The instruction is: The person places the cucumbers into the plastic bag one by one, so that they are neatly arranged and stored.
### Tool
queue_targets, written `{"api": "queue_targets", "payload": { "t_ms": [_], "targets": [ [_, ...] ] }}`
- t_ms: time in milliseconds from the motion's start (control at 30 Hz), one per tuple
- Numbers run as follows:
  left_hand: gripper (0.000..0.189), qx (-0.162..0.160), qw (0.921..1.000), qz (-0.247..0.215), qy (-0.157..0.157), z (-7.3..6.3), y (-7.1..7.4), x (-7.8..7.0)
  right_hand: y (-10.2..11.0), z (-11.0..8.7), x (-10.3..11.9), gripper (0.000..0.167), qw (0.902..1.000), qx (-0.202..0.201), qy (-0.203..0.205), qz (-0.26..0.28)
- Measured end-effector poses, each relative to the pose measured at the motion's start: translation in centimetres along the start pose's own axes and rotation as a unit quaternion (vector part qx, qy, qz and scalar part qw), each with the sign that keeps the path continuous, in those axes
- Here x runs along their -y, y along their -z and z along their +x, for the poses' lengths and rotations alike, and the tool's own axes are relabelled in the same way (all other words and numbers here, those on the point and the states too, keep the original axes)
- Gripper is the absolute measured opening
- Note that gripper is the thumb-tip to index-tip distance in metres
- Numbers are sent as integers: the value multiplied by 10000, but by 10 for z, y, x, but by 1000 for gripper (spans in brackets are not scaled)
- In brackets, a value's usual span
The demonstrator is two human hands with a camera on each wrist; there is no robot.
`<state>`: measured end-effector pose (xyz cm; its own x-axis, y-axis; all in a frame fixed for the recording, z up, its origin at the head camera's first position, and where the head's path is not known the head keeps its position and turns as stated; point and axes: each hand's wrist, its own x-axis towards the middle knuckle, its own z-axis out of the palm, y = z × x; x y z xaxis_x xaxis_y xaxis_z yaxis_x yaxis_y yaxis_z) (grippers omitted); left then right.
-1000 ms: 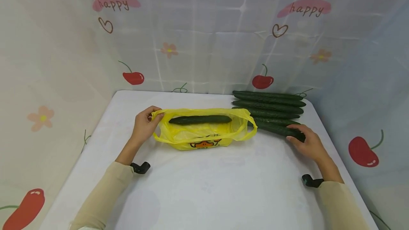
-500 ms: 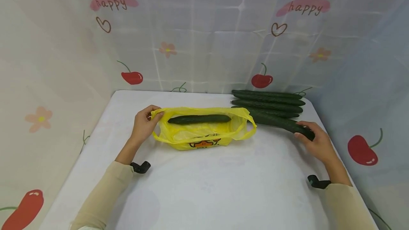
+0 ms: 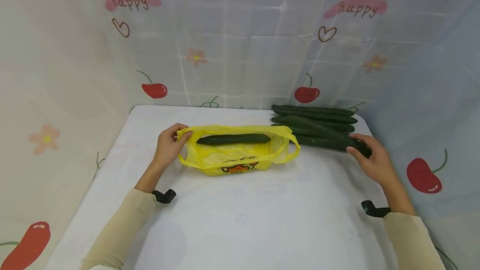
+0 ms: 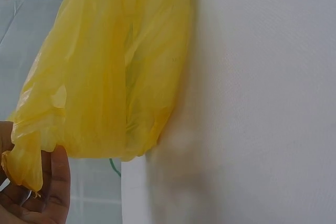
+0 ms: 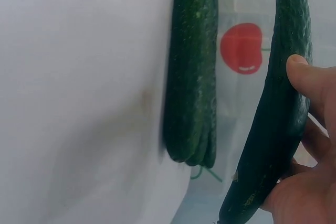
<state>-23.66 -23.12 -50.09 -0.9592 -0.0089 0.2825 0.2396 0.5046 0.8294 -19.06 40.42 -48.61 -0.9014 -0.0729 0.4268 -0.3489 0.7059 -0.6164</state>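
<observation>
My left hand (image 3: 168, 145) pinches the left handle of a yellow plastic bag (image 3: 277, 157) and holds its mouth wide. Inside the bag a cucumber (image 3: 234, 139) lies lengthwise. On the right, my right hand (image 3: 373, 159) grips one end of another cucumber (image 5: 273, 103), thumb on one side and fingers on the other. In the right wrist view that cucumber is lifted apart from the row of cucumbers (image 5: 189, 77) on the table. The left wrist view has the bag's handle end between thumb and fingers (image 4: 60, 182).
Several cucumbers (image 3: 313, 112) lie side by side at the table's back right corner, behind the bag's right handle. The white table (image 3: 240, 220) meets a printed curtain (image 3: 247, 53) at the back and sides.
My right hand drew the nearest cucumber right, then raised it off the row so it now slants above the others. The left hand and the bag have stayed in place.
</observation>
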Motion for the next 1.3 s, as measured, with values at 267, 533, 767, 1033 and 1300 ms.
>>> {"api": "queue_targets", "payload": {
  "t_ms": [267, 533, 767, 1033, 1300],
  "targets": [
    [23, 20, 10000, 31, 16, 0, 0, -2, 1, 7, 28, 46, 9983, 296, -276, -413],
    [23, -2, 10000, 25, -41, 0, -1, -2, -10, 16, 45, 47, 9993, 250, 229, -176],
    [21, -28, 10000, -67, -58, 0, -1, 0, -20, 24, 59, 46, 9981, 296, 526, -128],
    [22, 2, 10000, -58, -32, 0, -2, -1, -36, 33, 80, 44, 9966, 465, 616, -284],
    [19, 54, 9999, -3, -102, 1, -3, -5, -55, 41, 94, 44, 9936, 541, 879, -455]
  ]
}}
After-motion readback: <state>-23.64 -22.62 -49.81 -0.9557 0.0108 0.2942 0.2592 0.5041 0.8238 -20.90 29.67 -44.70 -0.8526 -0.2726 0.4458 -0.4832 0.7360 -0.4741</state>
